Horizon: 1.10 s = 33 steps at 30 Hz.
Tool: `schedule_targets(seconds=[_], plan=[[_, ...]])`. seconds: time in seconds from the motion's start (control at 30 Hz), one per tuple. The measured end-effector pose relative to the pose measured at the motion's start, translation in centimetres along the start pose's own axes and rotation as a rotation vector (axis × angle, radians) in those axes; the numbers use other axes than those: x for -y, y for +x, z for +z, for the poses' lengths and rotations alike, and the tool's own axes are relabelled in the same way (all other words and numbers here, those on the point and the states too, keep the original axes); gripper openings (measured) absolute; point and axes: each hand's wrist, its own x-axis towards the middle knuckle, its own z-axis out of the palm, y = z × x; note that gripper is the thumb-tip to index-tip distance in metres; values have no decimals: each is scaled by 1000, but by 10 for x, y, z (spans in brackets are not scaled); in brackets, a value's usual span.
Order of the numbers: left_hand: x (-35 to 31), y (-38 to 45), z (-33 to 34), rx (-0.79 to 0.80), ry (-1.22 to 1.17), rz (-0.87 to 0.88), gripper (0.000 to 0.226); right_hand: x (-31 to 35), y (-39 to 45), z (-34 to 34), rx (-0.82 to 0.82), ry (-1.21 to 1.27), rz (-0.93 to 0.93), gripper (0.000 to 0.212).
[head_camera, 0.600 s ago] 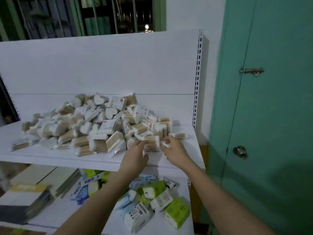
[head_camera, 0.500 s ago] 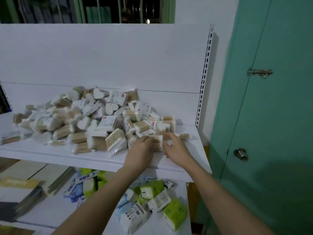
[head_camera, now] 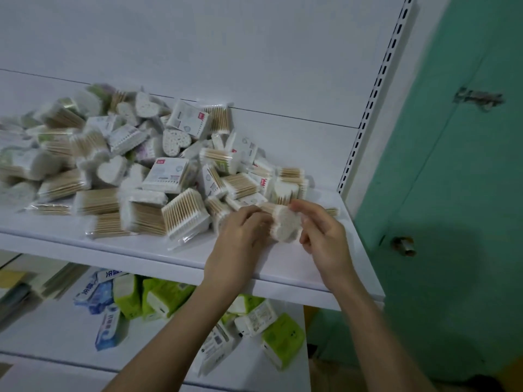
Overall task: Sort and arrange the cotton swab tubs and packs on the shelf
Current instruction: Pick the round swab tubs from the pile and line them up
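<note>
**Both hands on one heart tub at the right end of the pile**

So both hands are holding the same heart tub (head_camera: 285, 222) just above the shelf (head_camera: 158, 251), near its front edge. Left hand (head_camera: 240, 236) is curling its fingers round the tub's left side, right hand (head_camera: 322, 236) is pinching the right side with thumb and fingertips. The tub is turned so its white swab-tip face is pointing toward the camera, packed full of cotton buds.

Left of and behind the hands, the pile (head_camera: 135, 171) is sprawling across the shelf: clear packs with wooden-stick swabs showing through, white labelled packs, more heart tubs lying at all angles. A clear pack (head_camera: 185, 212) is sitting just left of the left hand, sticks on show.

Below the hands, the lower shelf is holding green tissue packs (head_camera: 167, 297) and blue ones (head_camera: 97, 292). Off to the right of the right hand there's a green door (head_camera: 467, 193).
</note>
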Motion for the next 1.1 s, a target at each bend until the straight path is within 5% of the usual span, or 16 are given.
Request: schedule_targets(seconds=[0.23,0.33,0.5,0.57,0.83,0.97,1.1], plan=[[-12,5,-7,209,-16,-147,63,-2,-1,0,149,41,-71,45],[-15,6,-8,243,12,-156,55,1,-2,1,218,52,-64,37],[-35,12,-24,215,-253,-234,39,-3,-4,-5,43,-69,-185,31],[-44,15,-29,173,-291,-249,41,-3,-2,-6,150,-127,-228,37],[-67,12,-43,32,-518,-459,58,5,-7,-4,389,568,241,39],[-68,7,-56,-27,-545,-543,45,9,0,1,508,310,154,25],[-59,10,-101,-43,-521,-568,40,30,24,21,419,-130,-76,18]])
